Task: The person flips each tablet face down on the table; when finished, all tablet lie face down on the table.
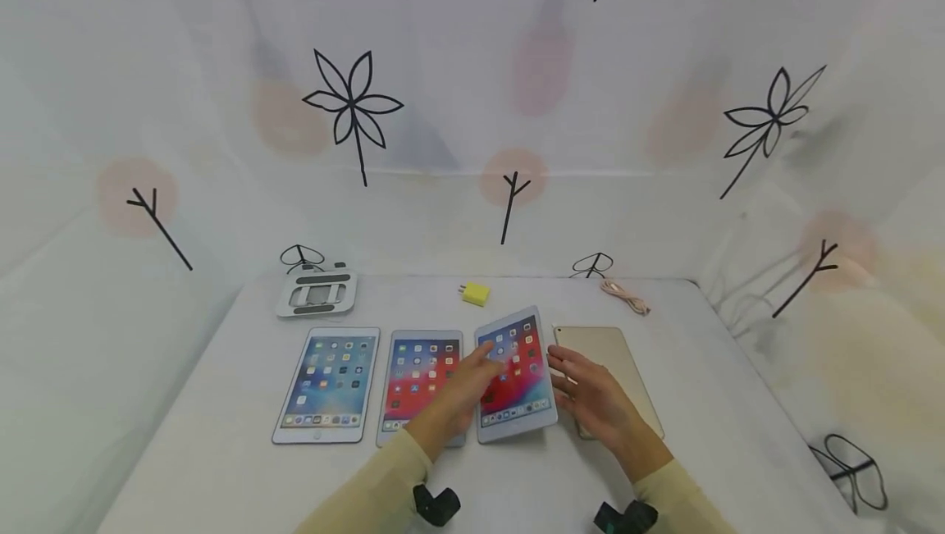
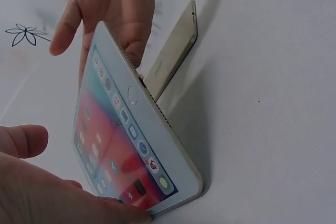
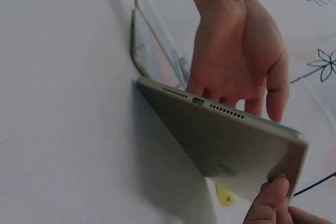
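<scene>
A white-framed tablet point(image 1: 517, 378) with a red and blue home screen is tilted, its right edge raised and its left edge low at the table. Fingertips of my right hand point(image 1: 591, 390) touch its gold back near the raised edge, and that thumb stands away from it in the left wrist view. My left hand point(image 1: 461, 394) is at the low left edge, fingers extended, thumb over the screen. Left of it lie a second red-screened tablet point(image 1: 422, 374), partly under my left hand, and a blue-screened tablet point(image 1: 330, 378). A gold tablet point(image 1: 601, 353) lies face down behind my right hand.
Along the back of the white table point(image 1: 207, 468) are a grey-white folding stand point(image 1: 317, 294) at left, a yellow charger plug point(image 1: 475, 294) at centre and a bundled pale cable point(image 1: 625, 297) at right. A patterned cloth point(image 1: 443, 107) hangs behind.
</scene>
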The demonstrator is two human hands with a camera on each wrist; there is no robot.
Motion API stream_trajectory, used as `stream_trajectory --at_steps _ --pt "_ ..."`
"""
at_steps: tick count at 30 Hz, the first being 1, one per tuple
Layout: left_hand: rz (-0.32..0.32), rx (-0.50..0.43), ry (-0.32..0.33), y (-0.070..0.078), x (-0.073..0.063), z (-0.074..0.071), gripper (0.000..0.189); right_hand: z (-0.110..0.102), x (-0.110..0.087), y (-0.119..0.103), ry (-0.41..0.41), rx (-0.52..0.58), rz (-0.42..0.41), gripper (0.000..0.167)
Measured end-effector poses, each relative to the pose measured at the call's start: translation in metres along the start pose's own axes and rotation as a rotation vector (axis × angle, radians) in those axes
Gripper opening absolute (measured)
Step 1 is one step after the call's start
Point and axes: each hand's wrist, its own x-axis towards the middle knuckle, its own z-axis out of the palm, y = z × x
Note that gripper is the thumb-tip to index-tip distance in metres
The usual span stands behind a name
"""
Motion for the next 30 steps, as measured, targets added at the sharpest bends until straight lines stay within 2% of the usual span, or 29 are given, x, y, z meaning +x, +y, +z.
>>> stream_trajectory --at_steps 7,13,17,21,25,30 --pt "0.0 -0.013 -0.004 0.003 0.001 0.002 0.069 0.016 0.006 0.007 -0.062 -0.051 -0.068 0.055" --pt "0.008 -0.018 0.001 0.005 0.002 0.005 0.07 0.029 0.012 0.018 -0.206 -0.04 -0.07 0.065" --pt "0.034 -0.015 -0.001 0.005 0.001 0.008 0.076 0.037 0.015 0.024 -0.273 -0.079 -0.091 0.066" --pt "0.052 -0.015 -0.002 0.004 -0.001 0.01 0.08 0.043 0.016 0.026 -0.289 -0.132 -0.101 0.068" --pt "0.073 -0.027 -0.005 0.003 -0.001 0.011 0.083 0.047 0.016 0.027 -0.271 -0.173 -0.111 0.067" --pt "0.125 -0.075 -0.017 0.001 -0.001 0.009 0.084 0.052 0.016 0.026 -0.258 -0.275 -0.129 0.064"
